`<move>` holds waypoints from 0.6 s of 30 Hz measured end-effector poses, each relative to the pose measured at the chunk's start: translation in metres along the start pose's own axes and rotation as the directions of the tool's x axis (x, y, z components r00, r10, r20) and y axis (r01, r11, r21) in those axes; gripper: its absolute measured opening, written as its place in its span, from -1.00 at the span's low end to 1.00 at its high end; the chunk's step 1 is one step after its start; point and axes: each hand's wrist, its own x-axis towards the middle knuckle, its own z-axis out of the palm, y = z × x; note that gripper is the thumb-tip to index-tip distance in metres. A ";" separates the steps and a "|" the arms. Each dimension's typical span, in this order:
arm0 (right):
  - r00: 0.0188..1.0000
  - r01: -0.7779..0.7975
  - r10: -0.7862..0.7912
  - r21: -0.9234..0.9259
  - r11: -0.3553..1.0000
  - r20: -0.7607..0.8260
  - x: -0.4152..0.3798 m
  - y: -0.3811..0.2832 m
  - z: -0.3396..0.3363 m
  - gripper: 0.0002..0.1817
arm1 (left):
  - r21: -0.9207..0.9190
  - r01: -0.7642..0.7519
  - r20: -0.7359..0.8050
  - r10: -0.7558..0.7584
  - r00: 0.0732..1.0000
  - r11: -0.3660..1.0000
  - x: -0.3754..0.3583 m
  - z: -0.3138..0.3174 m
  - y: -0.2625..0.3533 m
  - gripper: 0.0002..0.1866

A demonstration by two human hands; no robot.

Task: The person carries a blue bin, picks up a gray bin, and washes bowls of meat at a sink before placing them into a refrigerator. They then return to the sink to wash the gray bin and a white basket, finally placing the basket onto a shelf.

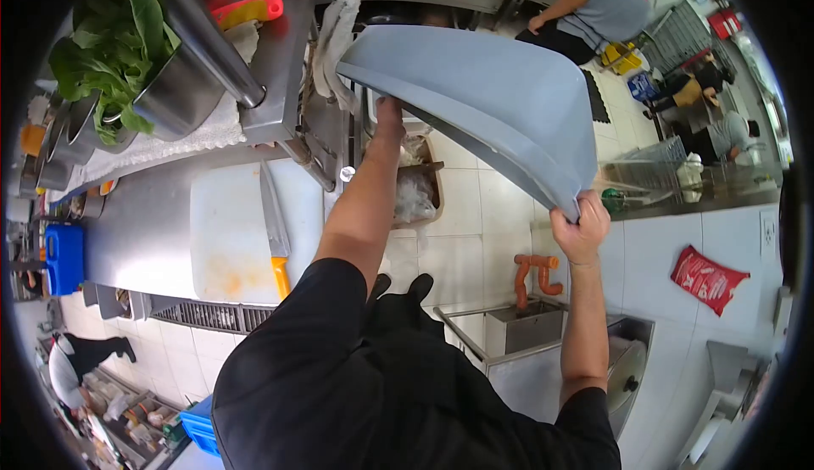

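A large grey-blue plastic tub [483, 80] is held up in front of me, tilted on its side. My right hand [582, 227] grips its near right corner, fingers wrapped over the rim. At the tub's left end my left hand [388, 120] reaches up against the underside; its fingers are hidden behind the rim. Below the tub, on the floor, a brown bin [436, 188] holds clear plastic bags [414, 198].
To the left, a knife [274, 215] with a yellow handle lies on a white cutting board [222, 232]. Leafy greens [114, 54] stand in a metal container. A metal sink unit [524, 331] is at the lower right. A person [606, 8] is at the upper right; others are farther off.
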 end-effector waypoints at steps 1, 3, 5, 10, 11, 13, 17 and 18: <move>1.000 -0.026 0.026 -0.024 0.999 -0.005 -0.003 -0.005 -0.003 -0.80 | -0.011 -0.007 0.009 0.007 1.000 1.000 0.002 0.001 -0.002 -0.37; 0.999 -0.037 0.037 -0.017 0.999 -0.006 -0.007 -0.016 -0.007 -0.81 | -0.028 -0.028 0.022 0.028 0.999 0.999 0.006 0.002 -0.004 -0.38; 0.996 -0.082 0.081 -0.024 0.996 -0.042 -0.014 -0.030 -0.012 -0.82 | -0.147 -0.020 0.017 0.023 1.000 0.989 -0.004 0.014 -0.003 -0.43; 0.916 -0.377 0.357 -0.089 0.922 -0.185 -0.047 -0.047 -0.009 -0.79 | -0.173 -0.193 0.016 0.199 0.980 0.966 -0.089 0.054 0.007 -0.52; 0.896 -0.420 0.394 -0.104 0.901 -0.206 -0.059 -0.047 -0.009 -0.81 | -0.185 -0.181 0.023 0.188 0.982 0.966 -0.095 0.056 -0.001 -0.45; 0.796 -0.590 0.545 -0.141 0.795 -0.263 -0.080 -0.058 -0.011 -0.83 | -0.057 -0.068 -0.033 0.067 0.997 0.996 -0.122 0.066 -0.019 -0.41; 0.562 -0.813 0.709 -0.126 0.568 -0.427 -0.119 -0.095 -0.037 -0.85 | 0.423 -0.245 0.014 0.264 0.964 0.872 -0.149 0.042 -0.098 -0.45; 0.490 -0.861 0.739 -0.124 0.493 -0.463 -0.137 -0.110 -0.045 -0.85 | 0.508 -0.292 0.044 0.314 0.948 0.810 -0.174 0.023 -0.115 -0.50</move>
